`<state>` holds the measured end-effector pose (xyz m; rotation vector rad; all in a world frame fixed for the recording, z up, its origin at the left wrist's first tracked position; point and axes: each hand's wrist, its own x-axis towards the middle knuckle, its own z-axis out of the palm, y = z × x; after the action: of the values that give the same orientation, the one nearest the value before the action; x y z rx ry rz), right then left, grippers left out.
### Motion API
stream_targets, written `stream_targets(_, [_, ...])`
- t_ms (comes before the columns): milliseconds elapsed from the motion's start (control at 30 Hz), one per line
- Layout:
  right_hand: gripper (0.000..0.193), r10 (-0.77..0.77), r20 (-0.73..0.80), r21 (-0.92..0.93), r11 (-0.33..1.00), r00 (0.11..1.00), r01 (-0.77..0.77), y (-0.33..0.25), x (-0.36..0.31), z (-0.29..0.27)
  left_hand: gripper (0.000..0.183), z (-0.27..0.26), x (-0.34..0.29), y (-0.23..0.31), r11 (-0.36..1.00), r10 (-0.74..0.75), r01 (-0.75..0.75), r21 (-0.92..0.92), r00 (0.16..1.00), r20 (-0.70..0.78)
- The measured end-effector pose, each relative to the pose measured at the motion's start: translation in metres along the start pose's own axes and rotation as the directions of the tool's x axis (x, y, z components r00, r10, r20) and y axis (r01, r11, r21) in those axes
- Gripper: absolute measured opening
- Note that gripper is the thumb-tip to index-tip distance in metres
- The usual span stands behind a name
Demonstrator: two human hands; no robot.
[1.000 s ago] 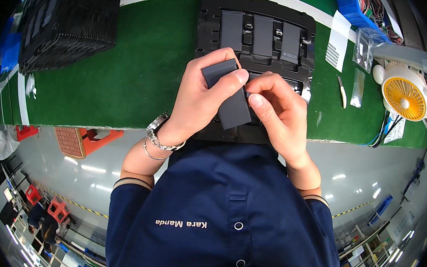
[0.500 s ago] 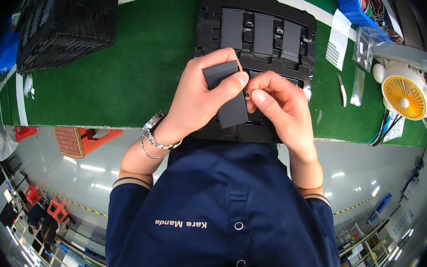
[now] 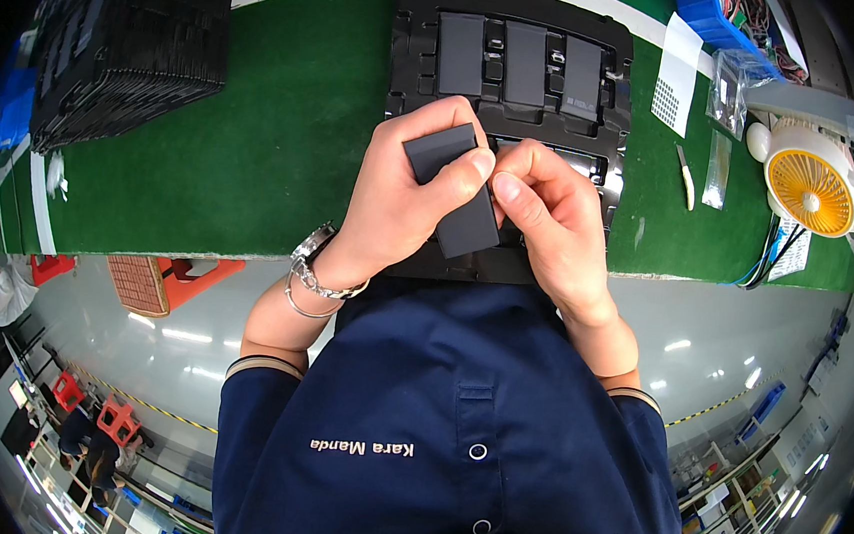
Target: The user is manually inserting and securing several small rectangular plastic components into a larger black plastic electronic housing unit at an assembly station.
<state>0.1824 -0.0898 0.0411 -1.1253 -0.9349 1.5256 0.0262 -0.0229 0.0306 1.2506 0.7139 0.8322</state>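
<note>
Two hands meet over the near edge of my green bench mat (image 3: 276, 145), both closed on one dark grey slab (image 3: 453, 189). Going from the left: a stack of black trays (image 3: 129, 43) sits at the far left of the mat, well apart from my hands. My left hand (image 3: 402, 200) comes next, wrist bent upward from the lower edge with a metal watch and bangle (image 3: 314, 276) on it; its fingers wrap round the slab's upper left end and the thumb presses across its face. The slab is a flat rectangle, and its long axis runs on a slant, from the upper left beside my left knuckles down to the lower right, where its lower end hangs over the front rim of the black moulded tray (image 3: 516, 33). That tray lies just behind my hands, with three grey slabs seated upright side by side in its far row. My right hand (image 3: 551, 222) curls in from the right, thumb and forefinger tips pinched at the slab's right edge, touching my left thumb. Farther right lie a small pale tool (image 3: 688, 177) and a clear packet (image 3: 732, 85), then a white desk fan (image 3: 810, 182) with a yellow grille at the mat's right end.
</note>
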Motion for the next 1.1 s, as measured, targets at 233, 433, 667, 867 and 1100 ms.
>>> stream_targets(233, [0.021, -0.003, 0.017, -0.051, 0.999, 1.000, 0.004, -0.006, 0.004, -0.006, 0.020, 0.001, -0.001, 0.005, 0.975, -0.110, 0.127, -0.181, 0.989, 0.102])
stream_targets(433, [0.024, 0.010, 0.052, -0.171, 0.985, 0.999, -0.001, -0.017, 0.009, -0.010, 0.029, 0.000, -0.001, 0.001, 0.960, -0.156, 0.185, -0.209, 0.977, 0.147])
stream_targets(667, [0.022, -0.084, -0.011, -0.465, 0.882, 0.996, 0.069, -0.028, 0.002, -0.006, 0.025, 0.005, 0.000, 0.007, 0.988, 0.023, -0.037, 0.151, 0.995, 0.097])
stream_targets(867, [0.020, -0.119, 0.007, -0.438, 0.892, 0.993, 0.110, -0.027, -0.004, -0.007, 0.025, 0.005, 0.001, 0.010, 0.991, 0.005, -0.022, 0.129, 0.991, 0.132])
stream_targets(1100, [0.015, -0.047, -0.006, -0.033, 0.998, 0.999, 0.047, -0.023, 0.002, -0.014, 0.044, 0.012, -0.002, 0.007, 0.985, -0.151, 0.142, 0.096, 0.984, 0.093])
